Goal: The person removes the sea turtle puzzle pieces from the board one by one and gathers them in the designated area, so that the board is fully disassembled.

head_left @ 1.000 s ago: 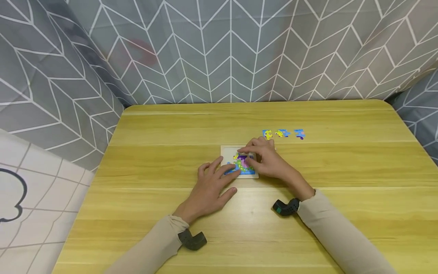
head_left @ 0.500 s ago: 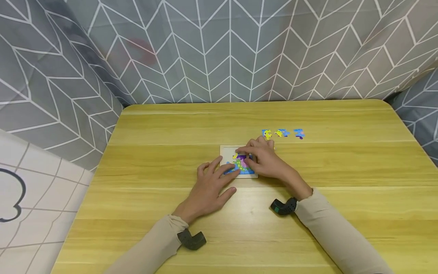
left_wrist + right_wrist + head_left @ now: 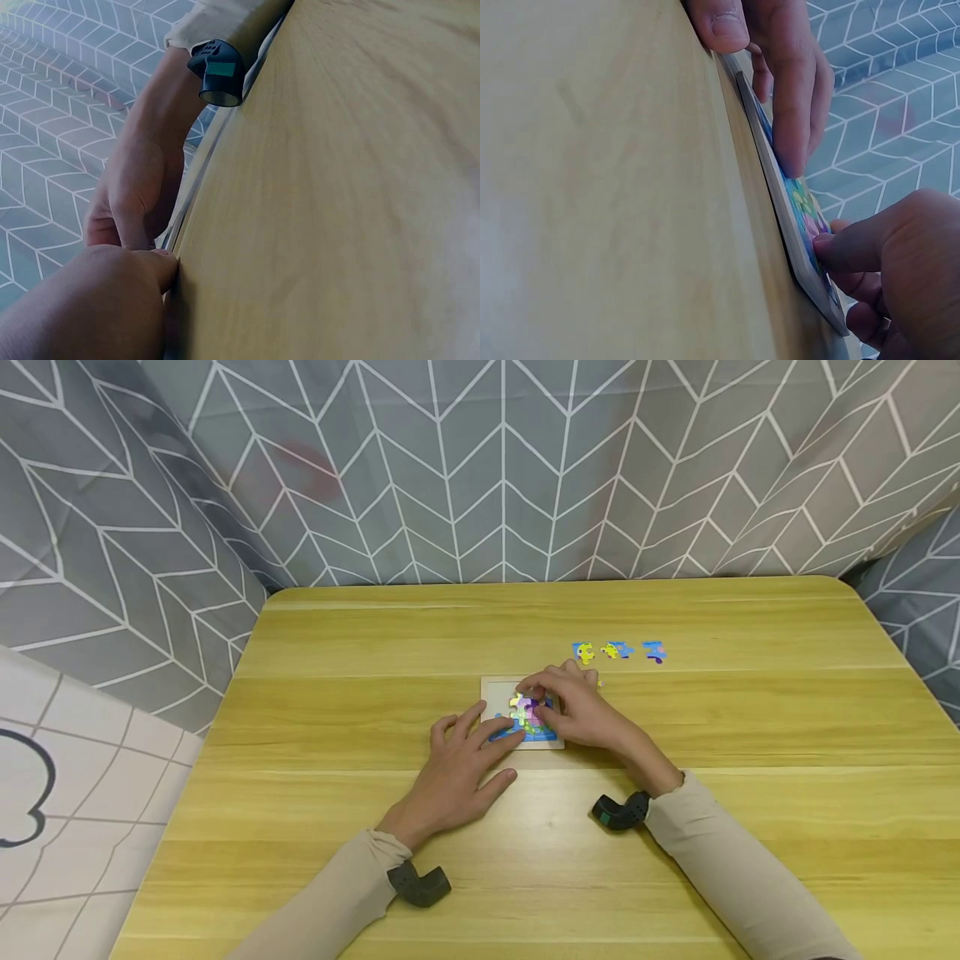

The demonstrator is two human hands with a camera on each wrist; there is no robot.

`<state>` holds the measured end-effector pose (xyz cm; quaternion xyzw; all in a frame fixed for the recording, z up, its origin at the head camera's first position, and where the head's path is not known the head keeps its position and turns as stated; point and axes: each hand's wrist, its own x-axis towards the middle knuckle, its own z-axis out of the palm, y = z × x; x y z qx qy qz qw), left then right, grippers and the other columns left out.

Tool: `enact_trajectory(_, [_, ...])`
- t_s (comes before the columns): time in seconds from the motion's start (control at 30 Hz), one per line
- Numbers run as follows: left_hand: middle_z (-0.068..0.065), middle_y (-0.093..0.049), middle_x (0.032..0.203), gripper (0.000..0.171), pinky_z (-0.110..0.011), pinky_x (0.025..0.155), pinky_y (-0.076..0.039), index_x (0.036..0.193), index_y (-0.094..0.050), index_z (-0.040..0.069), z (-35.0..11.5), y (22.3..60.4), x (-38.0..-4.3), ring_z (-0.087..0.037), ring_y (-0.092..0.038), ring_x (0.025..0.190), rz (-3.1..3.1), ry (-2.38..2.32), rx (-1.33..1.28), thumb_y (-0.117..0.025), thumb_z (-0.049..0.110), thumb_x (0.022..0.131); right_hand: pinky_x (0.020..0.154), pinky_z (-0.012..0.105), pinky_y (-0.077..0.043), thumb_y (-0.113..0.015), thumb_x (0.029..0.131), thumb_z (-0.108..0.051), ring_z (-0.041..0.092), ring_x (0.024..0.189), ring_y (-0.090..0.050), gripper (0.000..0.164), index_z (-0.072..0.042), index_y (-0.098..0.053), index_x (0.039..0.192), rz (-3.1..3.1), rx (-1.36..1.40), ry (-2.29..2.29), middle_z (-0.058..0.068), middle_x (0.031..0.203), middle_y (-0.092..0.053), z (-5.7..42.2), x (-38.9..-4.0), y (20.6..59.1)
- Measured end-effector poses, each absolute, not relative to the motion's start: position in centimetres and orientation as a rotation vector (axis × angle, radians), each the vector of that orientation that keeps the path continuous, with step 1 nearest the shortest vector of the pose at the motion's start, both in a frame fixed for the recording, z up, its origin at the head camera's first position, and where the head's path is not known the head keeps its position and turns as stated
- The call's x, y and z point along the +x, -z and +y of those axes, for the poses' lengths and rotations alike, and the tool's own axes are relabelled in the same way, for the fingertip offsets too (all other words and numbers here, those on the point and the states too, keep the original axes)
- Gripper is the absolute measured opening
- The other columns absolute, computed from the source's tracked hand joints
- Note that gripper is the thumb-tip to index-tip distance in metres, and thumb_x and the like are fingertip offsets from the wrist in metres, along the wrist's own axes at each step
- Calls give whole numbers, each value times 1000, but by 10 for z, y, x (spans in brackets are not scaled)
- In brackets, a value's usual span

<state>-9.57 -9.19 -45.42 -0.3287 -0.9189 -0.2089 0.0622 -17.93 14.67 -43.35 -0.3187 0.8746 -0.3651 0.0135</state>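
In the head view a small jigsaw puzzle lies in a pale wooden frame [image 3: 495, 688], partly filled with blue, green, pink and purple pieces. My right hand [image 3: 581, 706] bends over its right side, thumb and forefinger around a puzzle piece [image 3: 519, 707] with yellow, green and pink on it, which looks glossy and slightly tilted over its neighbours. My left hand [image 3: 457, 772] rests spread at the frame's left side, fingertips on the lower pieces. The right wrist view shows the right thumb [image 3: 840, 247] low against the picture and a left finger [image 3: 791, 127] pressing on it.
Loose puzzle pieces lie behind the frame: a yellow and blue one [image 3: 584, 652], another beside it [image 3: 617, 650], and a blue and purple one [image 3: 655, 651]. A bit of yellow shows behind the right hand. The wooden table [image 3: 345, 693] ends at a grey patterned curtain [image 3: 480, 477].
The yellow, green and pink piece now shows above the neighbouring pieces beside my right fingertips, covering part of the purple area. My right forefinger has shifted slightly left; the left hand has stayed in place.
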Motion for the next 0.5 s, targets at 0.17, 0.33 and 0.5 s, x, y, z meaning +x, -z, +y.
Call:
enact_trajectory(0.17, [-1,-52,151,47,-60,112,-24,148,-56,25,-92,454,-96,-37,-28,153,-2779,628,-994,-55,40,103,80,41,-16,-70,88,0,16,89,-38,34,-14,-69,118,2709,-994,1181,-1,96,-66,148,-179,433])
enact_trajectory(0.33, [-1,-52,152,48,-59,112,-23,148,-55,25,-92,453,-96,-37,-28,153,-2786,626,-992,-54,41,103,80,41,-16,-70,87,1,18,87,-41,34,-14,-68,117,2689,-996,1205,0,95,-66,147,-180,433])
enact_trajectory(0.5, [-1,-52,152,48,-59,112,-23,149,-55,25,-92,452,-95,-37,-27,153,-2788,626,-990,-54,41,104,80,41,-17,-70,87,1,18,85,-44,33,-15,-68,116,2684,-1002,1214,0,95,-68,148,-180,433])
